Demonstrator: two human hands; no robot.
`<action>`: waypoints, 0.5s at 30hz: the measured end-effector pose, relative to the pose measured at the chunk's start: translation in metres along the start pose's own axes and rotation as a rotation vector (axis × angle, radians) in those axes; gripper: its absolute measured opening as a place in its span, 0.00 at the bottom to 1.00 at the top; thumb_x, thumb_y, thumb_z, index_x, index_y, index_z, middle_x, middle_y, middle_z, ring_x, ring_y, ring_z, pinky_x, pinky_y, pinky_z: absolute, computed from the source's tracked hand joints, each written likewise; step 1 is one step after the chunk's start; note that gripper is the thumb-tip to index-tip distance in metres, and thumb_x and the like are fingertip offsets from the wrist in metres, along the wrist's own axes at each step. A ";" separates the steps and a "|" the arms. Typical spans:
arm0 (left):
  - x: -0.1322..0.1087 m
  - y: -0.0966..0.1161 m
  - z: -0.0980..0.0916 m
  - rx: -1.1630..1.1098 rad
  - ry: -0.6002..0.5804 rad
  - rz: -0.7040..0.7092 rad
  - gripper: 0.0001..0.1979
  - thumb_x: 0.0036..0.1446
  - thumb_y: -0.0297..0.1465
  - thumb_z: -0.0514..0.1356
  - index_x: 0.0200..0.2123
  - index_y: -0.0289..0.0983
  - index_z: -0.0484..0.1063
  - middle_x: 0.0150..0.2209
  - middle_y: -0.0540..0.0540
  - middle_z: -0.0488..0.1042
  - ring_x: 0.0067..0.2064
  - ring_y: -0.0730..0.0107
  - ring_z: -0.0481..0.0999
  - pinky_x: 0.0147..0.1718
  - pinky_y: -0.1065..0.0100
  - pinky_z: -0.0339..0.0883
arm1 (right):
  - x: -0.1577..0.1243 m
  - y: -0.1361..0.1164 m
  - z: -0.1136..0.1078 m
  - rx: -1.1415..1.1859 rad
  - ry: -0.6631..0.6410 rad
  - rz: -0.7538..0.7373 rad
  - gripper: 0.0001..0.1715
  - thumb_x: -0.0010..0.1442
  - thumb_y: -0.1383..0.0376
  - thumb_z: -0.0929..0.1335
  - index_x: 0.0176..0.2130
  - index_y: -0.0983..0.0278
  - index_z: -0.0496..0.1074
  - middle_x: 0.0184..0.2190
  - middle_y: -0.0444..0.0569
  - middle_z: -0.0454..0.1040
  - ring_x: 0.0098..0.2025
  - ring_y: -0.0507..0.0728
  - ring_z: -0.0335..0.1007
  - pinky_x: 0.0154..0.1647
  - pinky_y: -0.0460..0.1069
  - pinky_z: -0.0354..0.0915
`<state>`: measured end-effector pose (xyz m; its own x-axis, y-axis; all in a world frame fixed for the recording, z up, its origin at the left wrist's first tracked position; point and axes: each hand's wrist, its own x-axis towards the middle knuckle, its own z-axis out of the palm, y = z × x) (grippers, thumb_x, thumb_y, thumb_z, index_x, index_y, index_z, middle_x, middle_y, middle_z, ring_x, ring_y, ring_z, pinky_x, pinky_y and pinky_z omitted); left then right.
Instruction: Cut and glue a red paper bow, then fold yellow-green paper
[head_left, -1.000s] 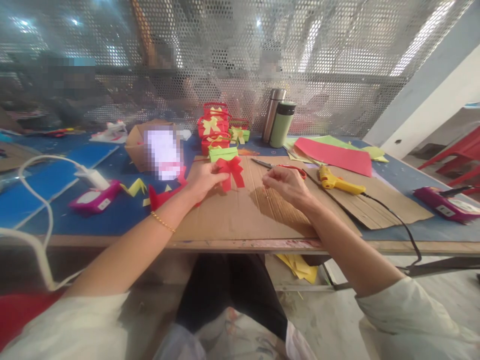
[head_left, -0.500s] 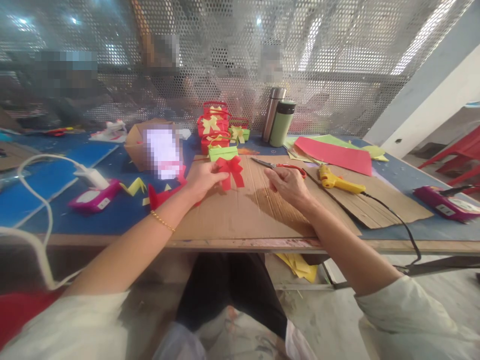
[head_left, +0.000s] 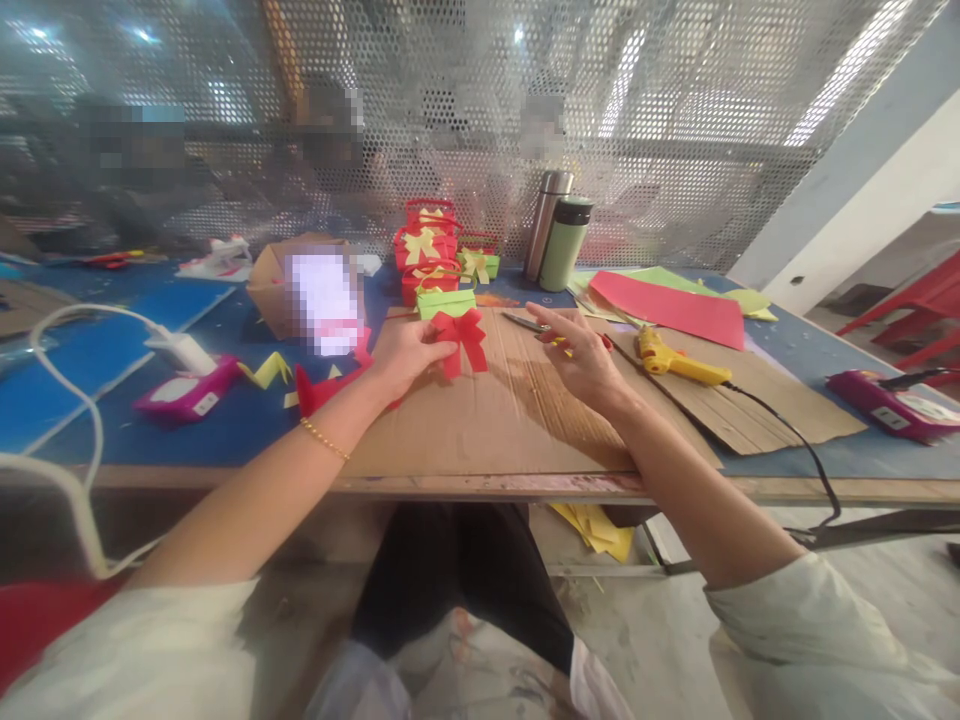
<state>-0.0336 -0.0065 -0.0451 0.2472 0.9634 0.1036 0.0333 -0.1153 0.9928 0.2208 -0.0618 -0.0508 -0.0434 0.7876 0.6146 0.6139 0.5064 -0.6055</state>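
Note:
Between the thumb and fingers of my left hand (head_left: 412,352) is a red paper bow (head_left: 468,340). The bow covers part of a small green paper box (head_left: 447,302) with a handle. My right hand (head_left: 579,355) is off to the right, its fingers apart and holding nothing I can see. Beneath or behind those fingers lie scissors (head_left: 521,321) with red handles, partly hidden. A sheet of cardboard (head_left: 480,430) lies below both hands.
Red boxes (head_left: 426,246) with yellow bows stand at the back. Two flasks (head_left: 564,248) are beside them. A yellow glue gun (head_left: 679,365) with a black cord lies right. A phone (head_left: 324,300) leans on a cardboard box (head_left: 268,290) at left; power strips (head_left: 187,390) flank the work area.
My right hand has opened from a closed, bent shape, and its fingers now stretch out over the scissors. My left hand still holds the red bow in about the same place.

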 end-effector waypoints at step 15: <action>0.001 0.000 -0.003 0.104 0.008 0.042 0.06 0.46 0.30 0.69 0.30 0.36 0.78 0.26 0.49 0.73 0.24 0.77 0.65 0.24 0.70 0.55 | 0.002 0.001 -0.014 -0.103 -0.247 0.087 0.11 0.59 0.62 0.68 0.29 0.62 0.78 0.24 0.46 0.77 0.28 0.55 0.70 0.33 0.50 0.62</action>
<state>-0.0363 -0.0053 -0.0450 0.2428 0.9591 0.1458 0.1232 -0.1795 0.9760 0.2325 -0.0646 -0.0430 -0.1704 0.8945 0.4133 0.6998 0.4051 -0.5884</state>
